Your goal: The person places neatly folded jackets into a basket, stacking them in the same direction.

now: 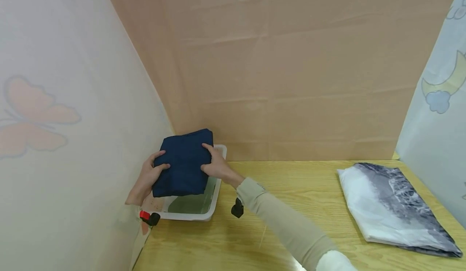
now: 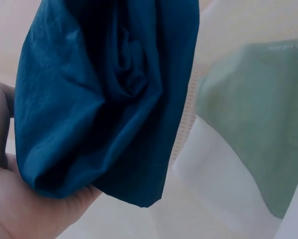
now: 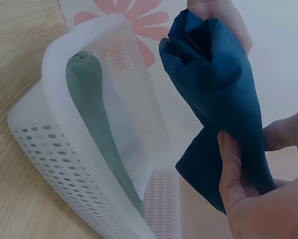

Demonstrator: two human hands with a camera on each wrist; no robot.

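Observation:
A folded dark blue cloth [image 1: 183, 164] is held up between both hands, over the white plastic basket [image 1: 218, 190]. My left hand [image 1: 147, 178] grips its left edge, thumb on the near face; the left wrist view shows the loose folds of the blue cloth [image 2: 104, 99] from the side. On the opposite edge, my right hand [image 1: 218, 165] pinches the cloth between thumb and fingers. Inside the perforated basket [image 3: 54, 149] stands a green folded cloth [image 3: 96, 112] along one wall. Part of that green cloth [image 1: 194, 203] shows below the blue one in the head view.
A folded white and grey patterned cloth [image 1: 393, 206] lies at the right of the wooden table [image 1: 284, 190]. A pale wall covering with a butterfly [image 1: 32, 117] rises close on the left. Behind the table hangs a tan sheet [image 1: 291, 68].

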